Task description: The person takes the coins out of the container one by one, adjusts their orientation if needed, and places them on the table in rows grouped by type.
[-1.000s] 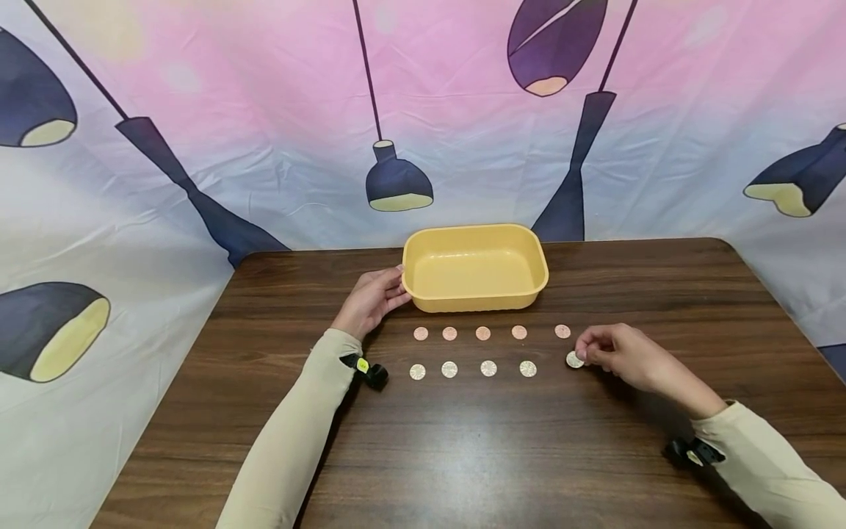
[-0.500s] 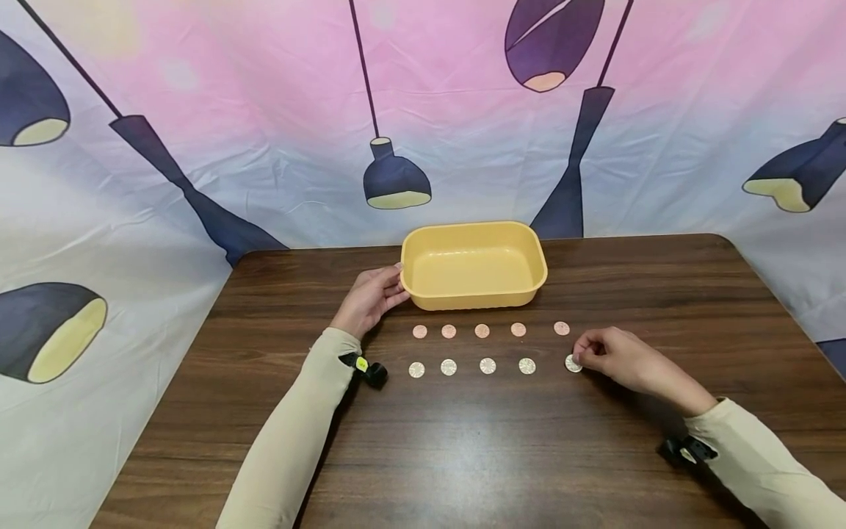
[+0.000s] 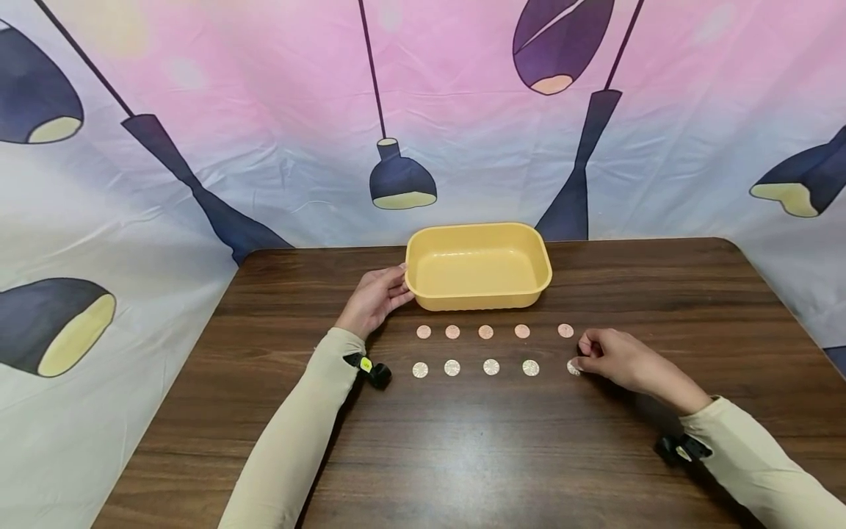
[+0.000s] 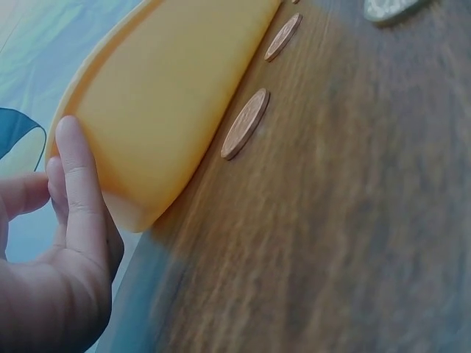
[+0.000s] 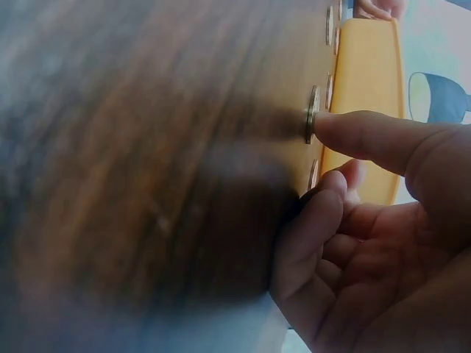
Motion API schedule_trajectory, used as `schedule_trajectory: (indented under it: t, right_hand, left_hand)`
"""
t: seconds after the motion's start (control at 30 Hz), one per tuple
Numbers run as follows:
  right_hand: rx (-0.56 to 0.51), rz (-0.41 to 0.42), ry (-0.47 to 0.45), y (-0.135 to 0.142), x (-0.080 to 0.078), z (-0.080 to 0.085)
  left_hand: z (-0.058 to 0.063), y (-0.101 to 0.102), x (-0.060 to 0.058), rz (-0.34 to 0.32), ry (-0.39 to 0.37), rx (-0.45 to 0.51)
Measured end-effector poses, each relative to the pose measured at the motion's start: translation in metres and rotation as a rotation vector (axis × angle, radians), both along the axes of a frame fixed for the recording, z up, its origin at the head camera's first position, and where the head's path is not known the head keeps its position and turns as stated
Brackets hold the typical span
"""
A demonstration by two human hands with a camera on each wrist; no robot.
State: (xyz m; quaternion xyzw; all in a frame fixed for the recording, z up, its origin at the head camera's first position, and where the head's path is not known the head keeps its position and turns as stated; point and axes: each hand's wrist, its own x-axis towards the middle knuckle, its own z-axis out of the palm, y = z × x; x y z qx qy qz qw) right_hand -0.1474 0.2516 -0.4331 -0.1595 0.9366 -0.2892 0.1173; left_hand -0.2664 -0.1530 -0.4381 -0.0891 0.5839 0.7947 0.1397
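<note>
On the table, a row of several copper-coloured coins lies in front of a yellow plastic basin. Nearer the person runs a second row of silvery coins. My left hand touches the basin's left end, its extended fingers against the outer wall beside the rim. My right hand is at the right end of the silvery row. Its straight thumb presses on the last silvery coin, which lies flat and is partly covered. The other fingers curl in beside it, off the coin.
The brown wooden table reaches back to a cloth backdrop printed with lamps. The basin stands near the table's far edge with nothing inside. A black camera sits at the left wrist, another camera at the right.
My right index finger has come away from the last silvery coin, while the thumb stays on it. The left hand, basin and other coins keep their places; the head view shifts slightly.
</note>
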Motion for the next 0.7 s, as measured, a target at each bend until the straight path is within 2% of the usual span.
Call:
schedule_trajectory:
  t: [0.23, 0.27, 0.4, 0.6, 0.67, 0.7]
  right_hand:
    - [-0.011, 0.017, -0.003, 0.0, 0.0, -0.004]
    - [-0.004, 0.013, 0.009, 0.002, -0.002, -0.009]
    - [-0.012, -0.003, 0.004, 0.001, -0.003, -0.007]
    - [-0.125, -0.021, -0.111, 0.002, -0.003, 0.004]
    - [-0.133, -0.037, -0.075, 0.003, -0.004, 0.006]
    - [-0.127, -0.042, -0.028, 0.003, -0.004, 0.007]
  left_hand:
    - [-0.002, -0.002, 0.002, 0.019, 0.013, -0.024]
    - [-0.001, -0.002, 0.003, 0.023, 0.018, -0.028]
    - [0.0, -0.001, 0.003, 0.037, 0.037, -0.046]
    - [0.004, 0.001, 0.005, 0.046, 0.052, -0.085]
    - [0.005, 0.001, 0.007, 0.047, 0.058, -0.115]
    - [0.007, 0.001, 0.008, 0.05, 0.064, -0.132]
